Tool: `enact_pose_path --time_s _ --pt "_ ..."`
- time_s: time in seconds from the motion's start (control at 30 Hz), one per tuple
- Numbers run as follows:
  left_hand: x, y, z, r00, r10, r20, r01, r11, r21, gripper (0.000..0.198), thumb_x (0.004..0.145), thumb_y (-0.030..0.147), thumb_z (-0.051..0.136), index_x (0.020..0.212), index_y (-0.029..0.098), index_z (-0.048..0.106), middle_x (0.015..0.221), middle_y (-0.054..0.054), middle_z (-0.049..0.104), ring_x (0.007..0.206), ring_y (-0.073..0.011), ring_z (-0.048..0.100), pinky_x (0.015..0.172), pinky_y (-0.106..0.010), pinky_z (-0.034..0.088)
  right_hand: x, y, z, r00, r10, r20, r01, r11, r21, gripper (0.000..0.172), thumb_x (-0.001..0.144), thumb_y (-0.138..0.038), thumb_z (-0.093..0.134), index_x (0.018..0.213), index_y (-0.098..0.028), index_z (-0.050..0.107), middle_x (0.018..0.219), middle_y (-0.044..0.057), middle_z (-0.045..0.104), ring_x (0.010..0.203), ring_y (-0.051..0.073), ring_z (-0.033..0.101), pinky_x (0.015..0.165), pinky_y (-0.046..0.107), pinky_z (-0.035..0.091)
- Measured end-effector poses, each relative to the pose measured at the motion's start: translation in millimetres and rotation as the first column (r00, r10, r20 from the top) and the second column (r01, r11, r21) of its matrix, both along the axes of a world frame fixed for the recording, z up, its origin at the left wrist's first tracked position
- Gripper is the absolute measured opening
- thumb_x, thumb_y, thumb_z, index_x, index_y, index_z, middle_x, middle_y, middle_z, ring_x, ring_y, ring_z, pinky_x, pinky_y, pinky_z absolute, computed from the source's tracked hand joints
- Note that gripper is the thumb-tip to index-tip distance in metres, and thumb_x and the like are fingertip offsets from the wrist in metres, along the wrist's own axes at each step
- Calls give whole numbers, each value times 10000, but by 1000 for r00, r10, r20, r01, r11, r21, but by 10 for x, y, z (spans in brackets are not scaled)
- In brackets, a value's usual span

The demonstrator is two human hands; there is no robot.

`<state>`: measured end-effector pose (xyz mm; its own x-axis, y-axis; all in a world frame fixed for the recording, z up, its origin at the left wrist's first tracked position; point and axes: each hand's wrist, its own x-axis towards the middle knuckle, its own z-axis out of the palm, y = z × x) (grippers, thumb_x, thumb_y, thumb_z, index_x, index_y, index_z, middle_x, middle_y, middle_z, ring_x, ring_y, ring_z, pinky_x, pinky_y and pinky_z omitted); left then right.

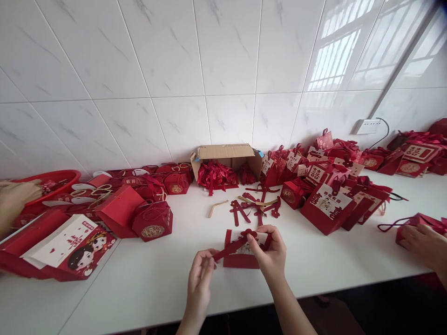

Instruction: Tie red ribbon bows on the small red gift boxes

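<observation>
My left hand (201, 275) pinches the lower left end of a dark red strip (229, 248). The thumb and fingers of my right hand (272, 255) close on its other end, near a flower-shaped tip. The strip slants across the front of a small red gift box (240, 262) with a white printed panel, partly hidden by the strip and my right hand. Just behind it on the table lie several loose red strips (240, 211) and a tan strip (217, 208).
An open cardboard box (226, 151) holds red ribbons against the tiled wall. Red gift boxes crowd the left (152, 223) and right (328, 211). Another person's hand (16, 200) is by a red basin (70, 176); a further hand (424, 244) touches a box at right.
</observation>
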<state>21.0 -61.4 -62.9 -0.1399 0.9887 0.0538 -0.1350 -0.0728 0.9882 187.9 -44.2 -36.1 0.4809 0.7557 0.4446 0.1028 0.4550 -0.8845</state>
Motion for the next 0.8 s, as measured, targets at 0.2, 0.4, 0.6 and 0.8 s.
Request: enact_pose_path --time_s 0.2,0.4,0.6,0.8 --pt "147 -49 -235 994 103 45 -98 990 -99 327 761 517 640 776 197 574 678 15 494 668 -151 468 633 -240 392 -18 5 -60 994 38 104 -45 997 70 174 766 -222 675 810 -208 507 700 -17 529 563 113 508 472 226 417" --pt "-104 200 360 979 135 153 -166 962 217 213 819 391 636 864 207 540 855 -14 618 802 -135 557 738 -235 454 10 -104 -42 960 100 262 -165 957 239 199 751 -123 657 837 -214 503 735 8 538 666 150 541 548 265 443" --pt "-100 44 1230 974 135 -181 48 658 751 227 837 65 576 997 221 533 828 -2 653 762 -132 623 731 -253 499 -4 -306 156 888 148 435 -332 862 382 259 714 -73 651 889 -205 513 739 26 555 646 166 532 568 317 439" --pt "-92 11 1343 862 -136 -489 380 811 444 144 845 95 588 879 223 645 778 16 673 686 -95 632 622 -161 496 9 -414 263 862 180 473 -396 824 407 275 710 -56 655 900 -189 509 746 38 565 649 163 524 573 329 431"
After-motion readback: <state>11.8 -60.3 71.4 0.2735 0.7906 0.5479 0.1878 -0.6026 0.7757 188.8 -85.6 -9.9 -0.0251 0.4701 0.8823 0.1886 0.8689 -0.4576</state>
